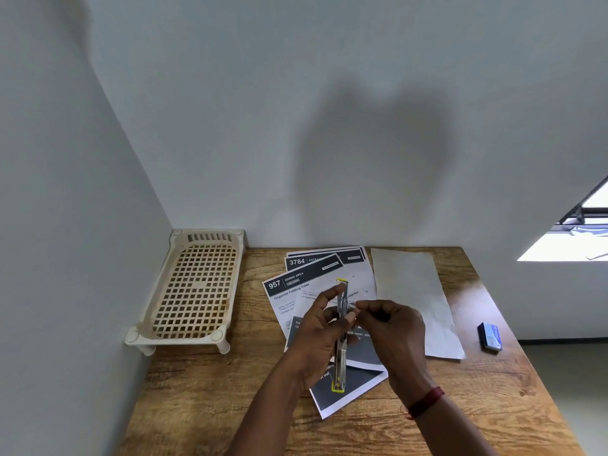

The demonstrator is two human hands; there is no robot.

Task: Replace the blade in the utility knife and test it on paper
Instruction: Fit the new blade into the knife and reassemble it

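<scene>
Grip of the left hand (pixel 317 335) wraps a utility knife (pixel 340 357); grip of the right hand (pixel 393 330) pinches its middle from three o'clock, above printed papers (pixel 296 284).

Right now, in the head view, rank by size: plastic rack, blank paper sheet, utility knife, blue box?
1. plastic rack
2. blank paper sheet, close behind
3. utility knife, held nearer the camera
4. blue box

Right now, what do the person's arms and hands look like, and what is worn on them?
No sleeves or gloves are worn. The left hand wears nothing visible. The right hand has a red thread band round its wrist. No watch or ring shows.
</scene>
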